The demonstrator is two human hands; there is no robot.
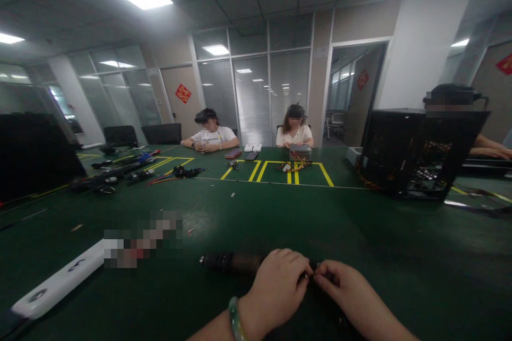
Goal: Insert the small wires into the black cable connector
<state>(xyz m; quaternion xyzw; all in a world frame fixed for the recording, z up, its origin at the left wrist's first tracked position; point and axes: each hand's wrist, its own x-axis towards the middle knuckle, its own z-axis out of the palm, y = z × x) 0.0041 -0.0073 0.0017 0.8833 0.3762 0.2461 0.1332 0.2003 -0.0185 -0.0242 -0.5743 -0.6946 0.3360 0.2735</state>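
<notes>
On the green table right in front of me lies a dark electric screwdriver (240,264), its metal tip pointing left. My left hand (280,282), with a green bangle at the wrist, is closed over the rear part of it. Fingers of my right hand (340,282) are pinched together at the tool's right end, close to my left fingertips. What the right fingers hold is hidden. A dark, cable-like shape runs beneath my right hand, too dim to make out.
A white power strip (64,277) lies at left, partly pixelated. Cables (176,172) are heaped at the far left. An open black computer case (424,154) stands at right. Two people (210,136) sit across the table (248,213); another is behind the case.
</notes>
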